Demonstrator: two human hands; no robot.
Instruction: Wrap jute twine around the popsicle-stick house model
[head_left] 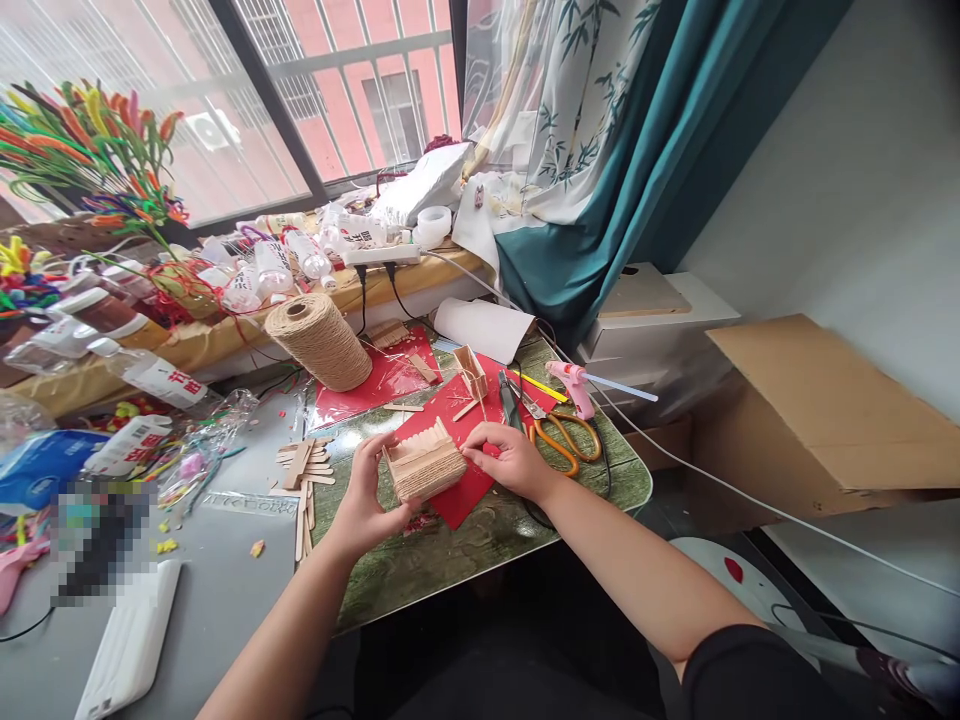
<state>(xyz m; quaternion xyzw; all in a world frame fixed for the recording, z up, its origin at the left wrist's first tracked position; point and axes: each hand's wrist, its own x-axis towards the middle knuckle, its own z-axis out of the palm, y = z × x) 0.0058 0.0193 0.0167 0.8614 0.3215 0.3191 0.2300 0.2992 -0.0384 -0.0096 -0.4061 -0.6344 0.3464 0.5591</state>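
Note:
A small box of popsicle sticks wrapped in twine [424,466] sits over red paper [465,470] on the green mat. My left hand [365,496] grips the box's left end with fingers curled round it. My right hand [505,457] pinches at the box's right end, fingertips pressed together against the twine. A big spool of jute twine [319,341] stands behind, and a smaller stick box [471,371] rests further back on the red paper.
Orange-handled scissors [561,437] and a pink glue gun [574,385] lie right of my hands. Loose popsicle sticks [306,472] lie left. Bottles and pipe cleaners crowd the window ledge. A cardboard box [817,420] stands on the right. A white cable runs across the floor.

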